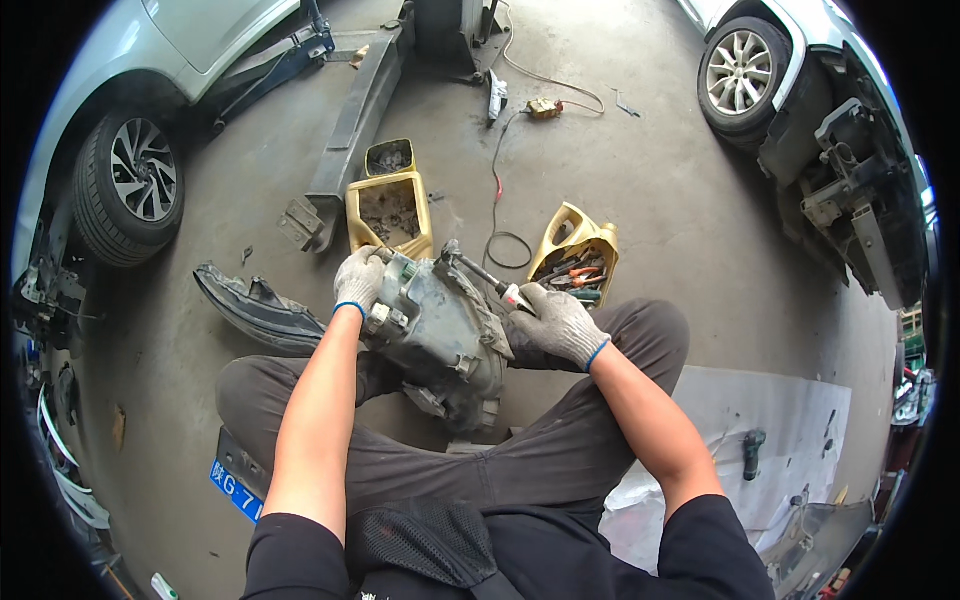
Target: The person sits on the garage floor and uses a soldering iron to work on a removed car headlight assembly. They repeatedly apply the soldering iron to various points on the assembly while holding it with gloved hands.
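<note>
A dusty grey-black car headlight unit [430,315] stands between my bent legs, its back side toward me. My left hand [359,278], in a light knit glove with a blue cuff, is closed on its upper left edge; the fingertips are partly hidden. My gloved right hand [560,320] is wrapped round a tool with a dark shaft and a red-and-white handle [516,297]. The shaft slants up and left to the headlight's top edge. From this angle I cannot make out the tool's exact kind, or whether its tip touches the housing.
Cut-open yellow jugs hold small parts [390,212] and hand tools [575,262]. A dark curved trim piece [262,312] lies left. A cable [497,190] runs across the floor. A cordless drill [753,453] lies on a white sheet [790,400] at right. Cars flank both sides.
</note>
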Available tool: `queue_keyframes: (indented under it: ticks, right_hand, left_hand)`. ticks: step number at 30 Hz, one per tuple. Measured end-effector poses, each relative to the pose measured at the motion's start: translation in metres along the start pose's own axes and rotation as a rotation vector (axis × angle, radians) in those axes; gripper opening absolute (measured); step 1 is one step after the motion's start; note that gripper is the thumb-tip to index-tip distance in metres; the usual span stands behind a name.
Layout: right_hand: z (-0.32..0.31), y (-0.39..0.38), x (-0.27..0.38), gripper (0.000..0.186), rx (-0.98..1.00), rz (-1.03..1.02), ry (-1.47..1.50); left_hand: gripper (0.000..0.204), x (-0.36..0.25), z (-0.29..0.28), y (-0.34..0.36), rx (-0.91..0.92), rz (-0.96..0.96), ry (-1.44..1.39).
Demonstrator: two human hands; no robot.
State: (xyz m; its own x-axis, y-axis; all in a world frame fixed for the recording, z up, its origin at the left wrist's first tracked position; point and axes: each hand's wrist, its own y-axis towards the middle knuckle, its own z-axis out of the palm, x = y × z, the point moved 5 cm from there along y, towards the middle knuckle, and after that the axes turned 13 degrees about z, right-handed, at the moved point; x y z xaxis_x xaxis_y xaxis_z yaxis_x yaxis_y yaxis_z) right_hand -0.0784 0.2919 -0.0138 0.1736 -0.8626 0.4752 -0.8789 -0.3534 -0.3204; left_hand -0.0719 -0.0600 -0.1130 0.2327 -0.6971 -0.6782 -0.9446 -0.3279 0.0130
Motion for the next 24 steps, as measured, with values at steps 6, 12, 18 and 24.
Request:
queue_keyframes:
  ticks: [6,12,18,24]
  right_hand:
    - [0.004,0.003,0.000,0.038,0.059,0.023,-0.034]
    - [0.007,0.006,-0.004,0.041,0.100,0.019,-0.062]
    - [0.001,0.008,0.003,0.042,0.086,0.068,-0.082]
    - [0.002,0.010,-0.001,0.041,0.097,0.077,-0.103]
  left_hand:
    - [0.035,0.019,0.005,0.001,0.021,-0.006,0.005]
    - [0.036,0.018,0.008,0.001,0.024,-0.007,-0.021]
    - [0.034,0.011,0.004,-0.002,0.024,-0.039,-0.020]
    - [0.033,0.004,0.000,-0.003,0.003,-0.003,0.000]
